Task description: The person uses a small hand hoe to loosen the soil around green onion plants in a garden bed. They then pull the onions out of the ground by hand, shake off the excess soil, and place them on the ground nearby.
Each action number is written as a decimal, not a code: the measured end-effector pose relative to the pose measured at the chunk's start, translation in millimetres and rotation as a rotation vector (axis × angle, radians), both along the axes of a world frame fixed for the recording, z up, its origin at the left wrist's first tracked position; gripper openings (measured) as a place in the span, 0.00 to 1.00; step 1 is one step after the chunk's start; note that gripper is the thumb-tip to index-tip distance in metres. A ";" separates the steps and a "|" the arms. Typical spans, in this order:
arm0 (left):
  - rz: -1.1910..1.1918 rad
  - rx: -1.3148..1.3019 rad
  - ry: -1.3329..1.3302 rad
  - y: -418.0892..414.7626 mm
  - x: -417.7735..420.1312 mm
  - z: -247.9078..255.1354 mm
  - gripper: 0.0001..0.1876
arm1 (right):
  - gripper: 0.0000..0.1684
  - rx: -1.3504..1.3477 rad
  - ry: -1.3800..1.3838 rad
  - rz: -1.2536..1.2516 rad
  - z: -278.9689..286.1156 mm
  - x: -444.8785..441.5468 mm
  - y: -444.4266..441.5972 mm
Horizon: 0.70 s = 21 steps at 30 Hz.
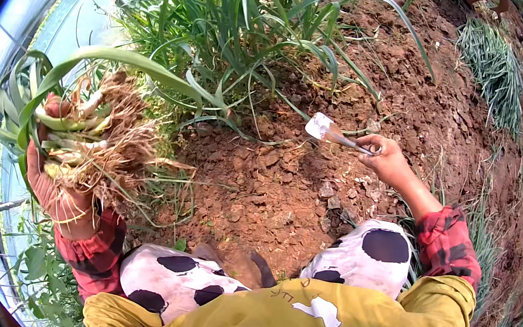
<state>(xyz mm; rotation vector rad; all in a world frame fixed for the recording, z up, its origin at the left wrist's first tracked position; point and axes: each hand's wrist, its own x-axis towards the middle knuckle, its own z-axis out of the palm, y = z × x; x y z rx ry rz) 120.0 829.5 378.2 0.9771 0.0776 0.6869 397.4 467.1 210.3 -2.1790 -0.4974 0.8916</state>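
Observation:
At the left, my left hand point(63, 198) is closed around a bunch of uprooted leek-like plants point(78, 132). Pale stalks and long strap leaves show in it, and a mass of soil-flecked brown roots faces right. My right hand point(384, 161) grips the handle of a small hand trowel point(319, 125). Its pale metal blade, smeared with brown, points left over the loose reddish soil point(259, 178). Just beyond the trowel stands a dense clump of tall green plants point(226, 23) of similar leaf, growing in the bed.
Greenhouse film point(87, 13) on metal bars rises along the left side. Cut or pulled green stalks lie in a heap point(492, 70) at the upper right. Leafy weeds point(48, 274) grow at the lower left. Another person's limb point(487, 2) shows at the top right.

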 end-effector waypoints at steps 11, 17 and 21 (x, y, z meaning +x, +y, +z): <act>-0.166 -0.483 0.318 -266.2 428.7 -129.5 0.10 | 0.17 1.584 -0.556 -0.897 29.0 -14.2 -183.8; -0.323 -0.559 0.446 -383.0 479.9 -194.6 0.14 | 0.12 0.364 -0.052 -0.872 -131.5 -58.7 -223.8; -0.327 -0.546 0.539 -394.4 474.8 -216.6 0.16 | 0.17 0.901 -0.428 -1.204 -65.3 -43.3 -231.8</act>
